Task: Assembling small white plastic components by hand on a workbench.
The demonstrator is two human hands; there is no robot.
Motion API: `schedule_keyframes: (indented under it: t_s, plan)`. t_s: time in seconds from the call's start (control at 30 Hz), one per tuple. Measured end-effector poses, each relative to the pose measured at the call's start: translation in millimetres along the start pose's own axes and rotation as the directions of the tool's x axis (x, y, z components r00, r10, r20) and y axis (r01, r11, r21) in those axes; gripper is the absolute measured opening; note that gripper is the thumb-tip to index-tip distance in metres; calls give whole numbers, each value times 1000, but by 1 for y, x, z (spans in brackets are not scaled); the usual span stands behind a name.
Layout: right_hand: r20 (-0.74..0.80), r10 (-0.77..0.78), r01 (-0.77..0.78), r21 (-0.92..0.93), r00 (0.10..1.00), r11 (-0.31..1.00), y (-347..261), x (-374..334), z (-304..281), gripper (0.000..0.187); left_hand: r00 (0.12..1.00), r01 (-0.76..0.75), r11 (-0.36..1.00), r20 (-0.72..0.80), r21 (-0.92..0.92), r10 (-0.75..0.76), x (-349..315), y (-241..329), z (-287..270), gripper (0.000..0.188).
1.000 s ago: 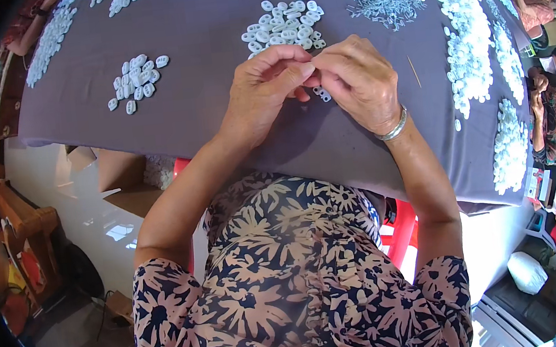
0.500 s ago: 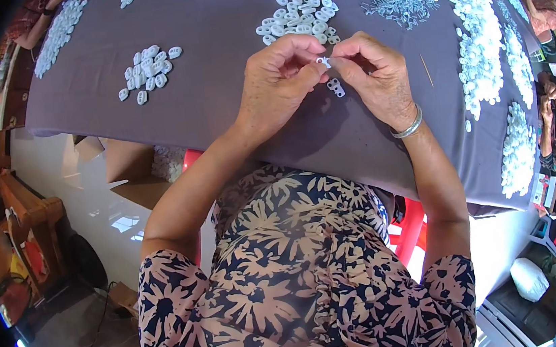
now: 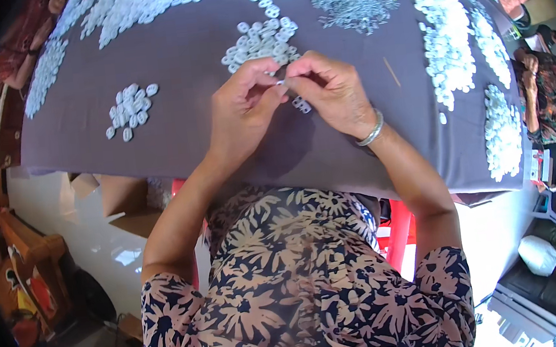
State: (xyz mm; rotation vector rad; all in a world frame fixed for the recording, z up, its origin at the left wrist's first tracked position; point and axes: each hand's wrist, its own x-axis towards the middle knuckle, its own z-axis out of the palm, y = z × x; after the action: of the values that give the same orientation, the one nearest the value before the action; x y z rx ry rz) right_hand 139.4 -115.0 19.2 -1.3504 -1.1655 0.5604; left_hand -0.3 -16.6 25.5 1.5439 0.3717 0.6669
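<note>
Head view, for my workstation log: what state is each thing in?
Left hand: pinching small white piece
Right hand: pinched shut at that piece
Bracelet: worn
Central white pile: loosely heaped
Left white cluster: loosely grouped
Grey slivers: heaped
Thin stick: lying flat
Cardboard box: open

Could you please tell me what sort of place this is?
Probably a small workshop for handwork: piles of small white pieces and a heap of thin grey bits lie on a cloth-covered table, with another person nearby.
</note>
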Motion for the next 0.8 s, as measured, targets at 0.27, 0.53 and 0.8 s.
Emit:
schedule_keyframes:
  t_s: [0.27,0.53,0.8]
  plan:
    - [106,118,-119,5,987,993,-8,4,-8,3,998,-59,997,7,43,59,6,-4,-7,23]
    - [97,23,-15,-84,995,996,-9,7,-9,3,999,35,999,22,-34,-34,9,-4,-9,24]
    - [-31,21,-34,-488,999,872,-9,54,-78,8,999,-46,993,-22,-104,44,9,-6,-10,24]
